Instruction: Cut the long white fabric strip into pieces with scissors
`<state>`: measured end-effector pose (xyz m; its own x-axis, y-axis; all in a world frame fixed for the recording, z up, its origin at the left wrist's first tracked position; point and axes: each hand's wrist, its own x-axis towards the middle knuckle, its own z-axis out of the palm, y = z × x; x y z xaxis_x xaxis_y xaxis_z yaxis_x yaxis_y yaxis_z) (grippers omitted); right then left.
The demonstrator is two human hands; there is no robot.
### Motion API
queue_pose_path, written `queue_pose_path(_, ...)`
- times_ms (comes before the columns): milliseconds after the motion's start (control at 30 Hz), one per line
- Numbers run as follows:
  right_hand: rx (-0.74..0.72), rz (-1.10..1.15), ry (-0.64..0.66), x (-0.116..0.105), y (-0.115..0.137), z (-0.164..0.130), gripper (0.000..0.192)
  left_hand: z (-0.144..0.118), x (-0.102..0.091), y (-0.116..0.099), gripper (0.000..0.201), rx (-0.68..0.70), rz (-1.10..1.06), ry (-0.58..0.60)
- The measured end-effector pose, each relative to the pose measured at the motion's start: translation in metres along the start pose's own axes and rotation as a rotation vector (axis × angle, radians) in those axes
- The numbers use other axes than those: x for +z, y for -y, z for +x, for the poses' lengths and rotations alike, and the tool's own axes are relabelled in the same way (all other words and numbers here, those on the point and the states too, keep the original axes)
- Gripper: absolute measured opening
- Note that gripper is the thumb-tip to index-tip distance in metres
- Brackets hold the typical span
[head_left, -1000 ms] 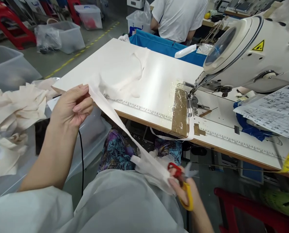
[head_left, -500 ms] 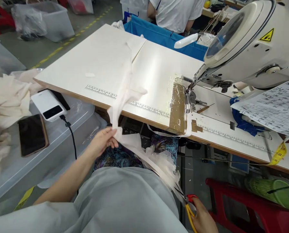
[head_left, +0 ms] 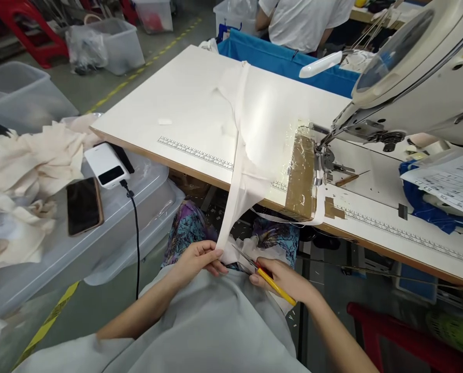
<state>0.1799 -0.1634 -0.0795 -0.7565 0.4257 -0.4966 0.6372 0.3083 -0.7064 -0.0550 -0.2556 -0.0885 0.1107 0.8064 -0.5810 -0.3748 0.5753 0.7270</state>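
Two hands low: left hand [head_left: 198,259] pinching fabric strip [head_left: 235,171], right hand [head_left: 288,280] gripping scissors [head_left: 268,277]; table edge [head_left: 200,178] above.

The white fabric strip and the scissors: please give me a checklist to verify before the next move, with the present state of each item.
1. Left hand pinches the lower end of the white fabric strip: ok.
2. Right hand holds the scissors: ok.
3. Scissor tips point at the strip end, close to the left fingers: not ok, little room.
4. Strip hangs taut from the table edge: ok.
5. Strip clear of the sewing machine needle: ok.
6. Blades open or closed: cannot tell.
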Motion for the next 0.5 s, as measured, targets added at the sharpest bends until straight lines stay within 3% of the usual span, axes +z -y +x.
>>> queue_pose_path(233,-0.12,-0.174,0.104,-0.023,0.014,0.03,0.05,-0.006,-0.007,0.0,0.046,-0.007,-0.056,-0.047)
queue_pose_path(500,-0.117,-0.305,0.059,-0.021,0.021,0.034,0.05,-0.005,-0.014,-0.001,0.046,-0.009,-0.02,-0.045)
